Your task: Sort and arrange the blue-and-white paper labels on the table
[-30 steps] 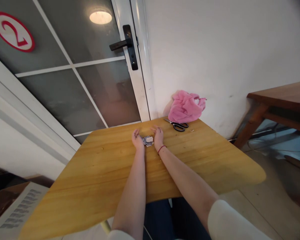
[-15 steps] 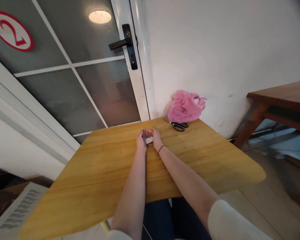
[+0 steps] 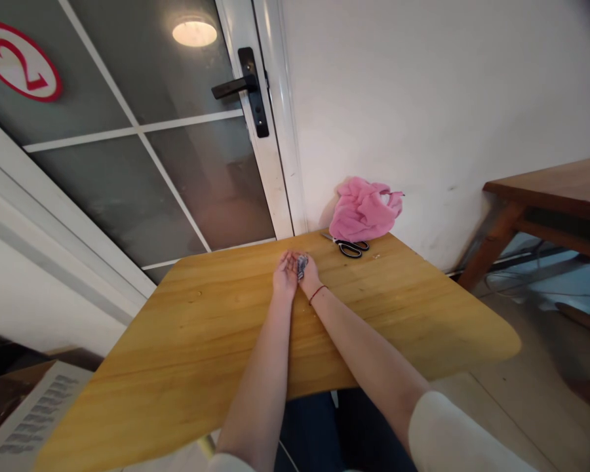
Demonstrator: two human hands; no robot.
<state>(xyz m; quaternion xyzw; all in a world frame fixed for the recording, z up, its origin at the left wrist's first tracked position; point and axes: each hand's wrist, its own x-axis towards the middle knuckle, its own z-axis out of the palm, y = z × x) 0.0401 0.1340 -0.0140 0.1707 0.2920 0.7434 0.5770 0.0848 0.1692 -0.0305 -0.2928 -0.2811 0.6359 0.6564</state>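
What looks like a small deck of cards point(image 3: 301, 266), dark and pale patterned, is in my right hand point(image 3: 311, 270), tilted on its side against the palm. The fingers of that hand curl around it, and a thin red cord circles the wrist. Right beside it, my left hand point(image 3: 285, 274) is turned palm up with its fingers apart and nothing in its palm. The two hands touch or nearly touch above the wooden table point(image 3: 216, 328). The print on the deck is too small to make out.
Black-handled scissors point(image 3: 351, 248) lie near the table's far edge, beside a bunched pink cloth point(image 3: 366, 210) against the wall. A door with a black handle point(image 3: 253, 88) stands beyond. A carton point(image 3: 39, 413) is at lower left, a brown table point(image 3: 560, 187) at right.
Both hands held the deck between them before. The left hand has let go and turned palm up, while the deck has tipped over into the right hand.
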